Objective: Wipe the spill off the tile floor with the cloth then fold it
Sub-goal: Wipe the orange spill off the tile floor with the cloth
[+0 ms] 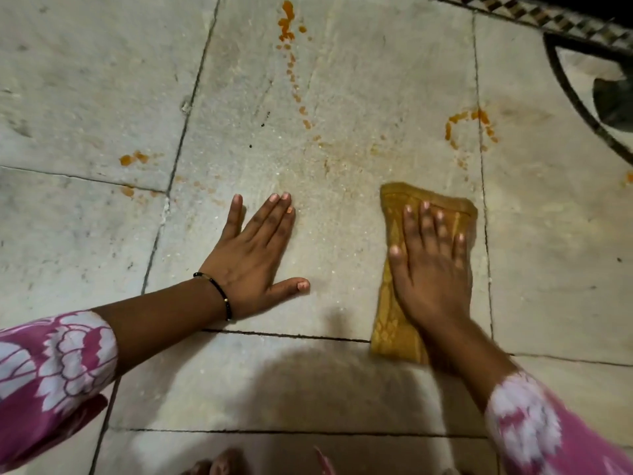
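Note:
A yellow-brown cloth (390,323), folded into a long strip, lies flat on the pale tile floor (85,80). My right hand (431,269) presses down on it with fingers spread, blurred by motion. My left hand (253,262) rests flat on the bare tile to the left of the cloth, fingers apart, holding nothing. Orange spill marks show beyond the hands: a dotted trail (291,56) at top centre, a curved streak (469,125) just above the cloth, and blotches (132,159) at the left. A faint orange smear lies between them.
Dark grout lines cross the floor. A dark patterned border (534,12) and a curved black inlay (575,97) run along the top right. A dark object (613,101) sits at the right edge. My toes (219,464) show at the bottom.

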Available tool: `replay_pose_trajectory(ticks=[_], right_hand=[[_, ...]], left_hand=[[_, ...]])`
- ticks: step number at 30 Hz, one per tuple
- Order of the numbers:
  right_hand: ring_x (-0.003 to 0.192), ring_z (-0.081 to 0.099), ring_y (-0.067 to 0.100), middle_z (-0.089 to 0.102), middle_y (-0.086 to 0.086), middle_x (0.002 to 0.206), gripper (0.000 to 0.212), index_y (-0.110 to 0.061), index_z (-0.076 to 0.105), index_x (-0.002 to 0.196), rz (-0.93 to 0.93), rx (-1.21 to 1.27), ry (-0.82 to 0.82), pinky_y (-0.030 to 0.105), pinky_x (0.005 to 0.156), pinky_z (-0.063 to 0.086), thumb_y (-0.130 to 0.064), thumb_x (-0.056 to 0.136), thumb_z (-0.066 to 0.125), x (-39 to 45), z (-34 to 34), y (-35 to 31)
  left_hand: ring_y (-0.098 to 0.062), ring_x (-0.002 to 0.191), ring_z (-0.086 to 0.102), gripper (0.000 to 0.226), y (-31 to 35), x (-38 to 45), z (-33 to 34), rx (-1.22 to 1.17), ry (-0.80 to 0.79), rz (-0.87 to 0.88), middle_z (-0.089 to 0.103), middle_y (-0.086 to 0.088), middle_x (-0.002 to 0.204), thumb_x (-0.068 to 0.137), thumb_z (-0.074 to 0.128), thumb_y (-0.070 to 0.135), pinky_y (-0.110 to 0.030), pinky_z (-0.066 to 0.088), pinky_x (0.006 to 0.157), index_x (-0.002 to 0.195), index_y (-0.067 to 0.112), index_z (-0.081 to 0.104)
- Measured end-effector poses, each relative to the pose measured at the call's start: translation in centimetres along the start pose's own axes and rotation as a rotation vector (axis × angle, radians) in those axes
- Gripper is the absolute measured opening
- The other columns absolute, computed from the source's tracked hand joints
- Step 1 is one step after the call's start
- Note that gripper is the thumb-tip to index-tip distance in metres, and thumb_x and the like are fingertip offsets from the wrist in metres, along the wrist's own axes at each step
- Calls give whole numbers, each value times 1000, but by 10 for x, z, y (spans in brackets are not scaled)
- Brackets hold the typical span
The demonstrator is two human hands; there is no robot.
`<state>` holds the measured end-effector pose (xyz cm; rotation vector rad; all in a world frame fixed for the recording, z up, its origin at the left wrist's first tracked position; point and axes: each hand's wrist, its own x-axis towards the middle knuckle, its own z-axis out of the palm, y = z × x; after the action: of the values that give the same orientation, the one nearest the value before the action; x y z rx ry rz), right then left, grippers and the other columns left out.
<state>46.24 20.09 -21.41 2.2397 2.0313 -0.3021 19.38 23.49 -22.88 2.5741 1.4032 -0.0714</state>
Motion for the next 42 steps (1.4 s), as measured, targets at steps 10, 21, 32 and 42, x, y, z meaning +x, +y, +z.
replay_pose_trajectory(ticks=[10, 21, 32, 42], right_hand=[[148, -2, 19, 0, -1, 161, 63, -32, 2, 152, -316, -22, -11, 47, 118, 0, -50, 93, 19, 25, 6, -77], [147, -12, 20, -10, 1, 160, 67, -28, -11, 151, 239, 51, 13, 50, 118, -2, -57, 92, 5, -45, 14, 7], [148, -1, 19, 0, -1, 161, 62, -28, 2, 152, -172, 22, 58, 45, 118, 0, -51, 97, 18, 75, -4, -54], [146, -13, 21, -13, 3, 160, 66, -23, -11, 151, 133, 0, -17, 49, 118, -2, -53, 94, 5, -53, 8, 6]], left_hand=[[-23, 146, 2, 98, -2, -1, 1, -11, 17, -2, 10, -14, 157, 85, 10, 76, -57, -6, 113, 149, 2, 14], [-22, 146, -1, 94, -2, -1, 2, -24, 22, 1, 8, -13, 158, 87, 11, 73, -56, -7, 114, 149, 3, 13], [-22, 146, 4, 86, -4, -2, 4, -47, 48, 1, 11, -12, 157, 90, 16, 65, -52, -6, 115, 149, 4, 15], [-21, 146, 2, 84, -2, -2, 5, -57, 50, -5, 10, -11, 158, 91, 13, 65, -51, -6, 116, 149, 4, 14]])
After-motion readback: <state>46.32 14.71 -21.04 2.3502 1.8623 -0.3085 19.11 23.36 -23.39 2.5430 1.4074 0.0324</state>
